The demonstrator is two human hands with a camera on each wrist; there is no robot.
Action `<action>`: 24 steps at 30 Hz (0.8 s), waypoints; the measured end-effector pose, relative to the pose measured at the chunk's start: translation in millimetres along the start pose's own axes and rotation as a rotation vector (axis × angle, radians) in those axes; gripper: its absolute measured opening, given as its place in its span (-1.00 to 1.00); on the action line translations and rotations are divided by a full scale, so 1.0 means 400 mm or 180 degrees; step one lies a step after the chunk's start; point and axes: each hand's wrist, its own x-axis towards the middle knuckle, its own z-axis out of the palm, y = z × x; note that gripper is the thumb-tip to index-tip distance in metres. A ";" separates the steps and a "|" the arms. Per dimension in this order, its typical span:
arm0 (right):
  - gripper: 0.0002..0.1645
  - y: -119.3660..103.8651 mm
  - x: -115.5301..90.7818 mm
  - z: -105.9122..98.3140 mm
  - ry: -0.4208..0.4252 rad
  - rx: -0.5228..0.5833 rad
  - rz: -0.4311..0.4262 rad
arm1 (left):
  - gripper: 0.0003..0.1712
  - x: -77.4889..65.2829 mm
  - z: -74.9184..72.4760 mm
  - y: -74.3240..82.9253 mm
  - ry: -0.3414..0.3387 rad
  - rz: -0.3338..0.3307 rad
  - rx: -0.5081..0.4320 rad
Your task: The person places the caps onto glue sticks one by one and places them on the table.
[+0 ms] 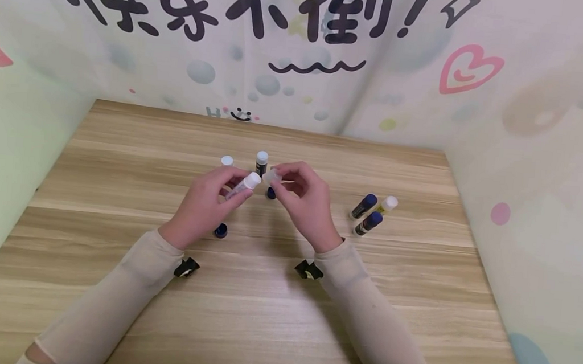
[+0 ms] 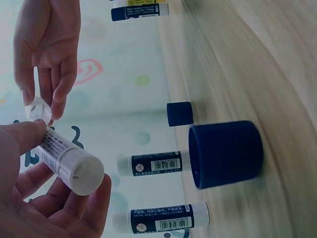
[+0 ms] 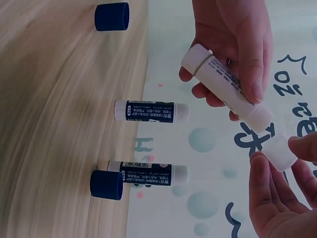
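Left hand [image 1: 198, 204] grips glue stick [image 3: 225, 85], tipped toward 2 o'clock | right hand [image 1: 309, 205] pinches cap [image 3: 280, 152] | tilt seemingly faces end to cap

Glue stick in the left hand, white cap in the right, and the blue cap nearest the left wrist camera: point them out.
Glue stick [image 3: 222, 85]: right wrist view, on its white barrel.
White cap [image 3: 280, 151]: right wrist view, on its ridged side.
Blue cap [image 2: 227, 154]: left wrist view, on its outer side.
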 end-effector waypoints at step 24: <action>-0.75 0.004 -0.008 0.030 -0.0063 0.0076 0.0073 | -0.69 -0.001 0.014 0.005 0.0106 0.0182 0.0039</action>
